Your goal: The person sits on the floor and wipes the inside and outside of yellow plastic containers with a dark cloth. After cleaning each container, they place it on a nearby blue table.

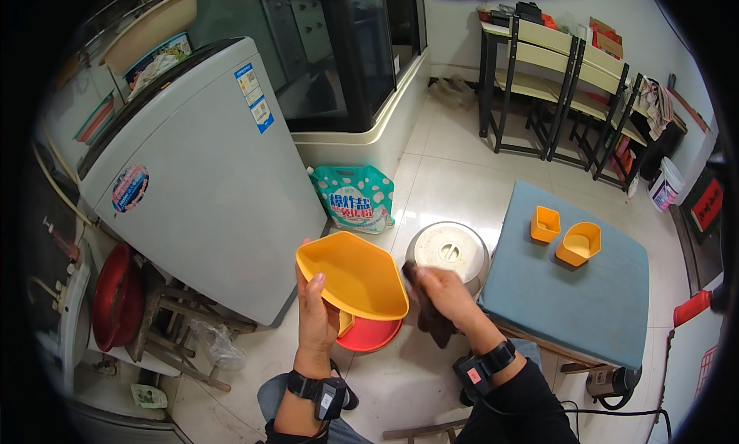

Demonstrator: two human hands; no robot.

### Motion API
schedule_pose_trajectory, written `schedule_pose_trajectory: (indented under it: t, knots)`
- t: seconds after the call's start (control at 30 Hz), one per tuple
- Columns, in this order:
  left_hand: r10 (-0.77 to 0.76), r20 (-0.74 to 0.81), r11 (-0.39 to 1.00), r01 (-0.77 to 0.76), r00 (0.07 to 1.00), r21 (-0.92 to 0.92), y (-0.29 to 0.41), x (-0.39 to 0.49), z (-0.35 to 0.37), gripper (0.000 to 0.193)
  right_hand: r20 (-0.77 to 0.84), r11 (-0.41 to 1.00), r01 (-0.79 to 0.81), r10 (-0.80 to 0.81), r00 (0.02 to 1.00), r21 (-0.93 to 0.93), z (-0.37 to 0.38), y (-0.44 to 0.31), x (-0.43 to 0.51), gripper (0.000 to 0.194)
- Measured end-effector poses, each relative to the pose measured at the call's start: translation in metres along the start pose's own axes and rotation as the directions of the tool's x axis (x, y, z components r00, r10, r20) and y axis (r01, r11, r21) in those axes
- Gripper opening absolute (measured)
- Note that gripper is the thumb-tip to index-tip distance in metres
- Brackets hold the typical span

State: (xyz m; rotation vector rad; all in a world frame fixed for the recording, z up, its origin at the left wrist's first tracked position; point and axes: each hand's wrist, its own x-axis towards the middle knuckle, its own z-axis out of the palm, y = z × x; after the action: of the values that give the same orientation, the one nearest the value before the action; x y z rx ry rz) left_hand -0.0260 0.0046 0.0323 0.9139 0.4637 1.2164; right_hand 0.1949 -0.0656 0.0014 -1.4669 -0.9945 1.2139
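My left hand (316, 311) grips a yellow plastic bin (352, 273) by its near left side, thumb over the rim. The bin is tilted so that its inside faces me. In my right hand (447, 291) is a dark brown cloth (436, 322), bunched up and hanging down, just right of the bin and apart from it. Below the bin a red round surface (369, 334) shows in part; the bin hides the rest. Two smaller yellow containers, a square one (545, 224) and a rounded one (579, 245), stand on a blue-grey padded table top (612, 294) to the right.
A lidded metal pot (450, 250) stands on the tiled floor beyond my right hand. A teal detergent bag (355, 201) leans near the washing machine (219, 172). At left are a wooden stool (173, 328) and a red basin (118, 296). An electric kettle (612, 383) sits under the table's right side.
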Motion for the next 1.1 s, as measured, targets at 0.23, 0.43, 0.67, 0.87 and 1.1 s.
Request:
schedule_pose_trajectory:
  t: [0.23,0.43,0.67,0.87,1.1]
  knots:
    - [-0.268,0.062,0.962,0.27,0.961,-0.035,-0.017,-0.004,-0.001,0.058,0.037,0.791,0.609,-0.608,0.793,-0.05,0.016,-0.001,-0.009,0.046]
    - [-0.567,0.306,0.816,0.573,0.765,0.076,-0.014,-0.015,-0.001,0.067,0.166,0.832,0.555,-0.546,0.821,-0.007,0.008,-0.004,-0.006,0.046]
    - [-0.549,0.234,0.836,0.519,0.803,0.179,-0.017,-0.026,0.004,0.074,0.261,0.969,0.246,-0.229,0.938,-0.033,0.01,0.0,-0.001,0.047]
    - [-0.126,-0.102,0.99,0.132,0.987,0.052,-0.003,0.01,-0.015,0.05,0.551,0.789,0.44,-0.157,0.82,-0.429,0.028,0.001,-0.014,0.044]
    - [0.0,-0.163,0.979,0.033,0.987,0.2,-0.008,0.015,-0.034,0.051,0.384,0.997,0.082,-0.075,0.92,-0.001,0.014,-0.002,-0.011,0.068]
